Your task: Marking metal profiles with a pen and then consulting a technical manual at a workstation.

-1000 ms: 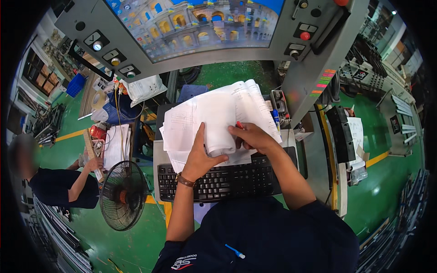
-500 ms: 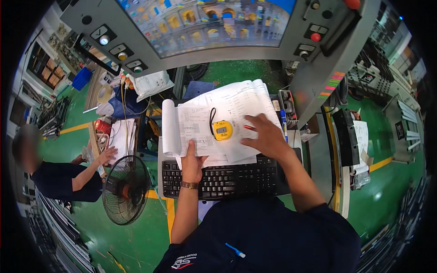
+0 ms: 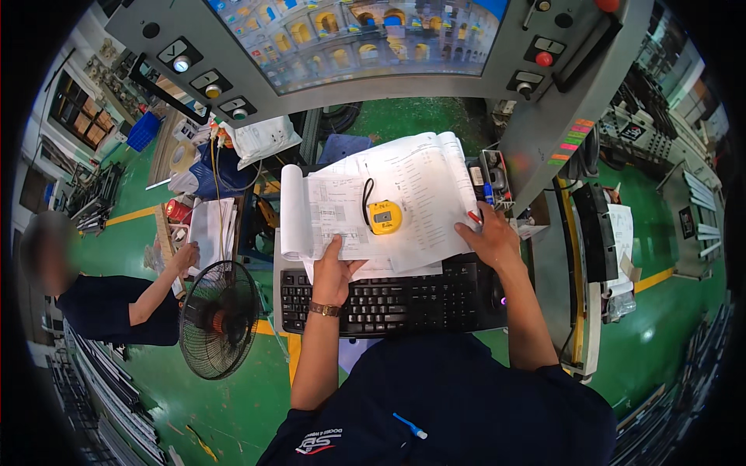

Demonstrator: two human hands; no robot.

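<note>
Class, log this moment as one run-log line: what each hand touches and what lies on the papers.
left hand: flat on paper stack | right hand: on stack's right edge | yellow tape measure: on papers | keyboard: below

Both forearms come up from the near edge, bare below short dark sleeves, and reach toward the far side. The left hand (image 3: 332, 272) lies palm down with its fingers stretched forward and flat, a brown watch strap on its wrist. The right hand (image 3: 486, 237) is set farther right and a little farther away, palm down, fingers spread and slightly bent. The two hands are well apart.
</note>
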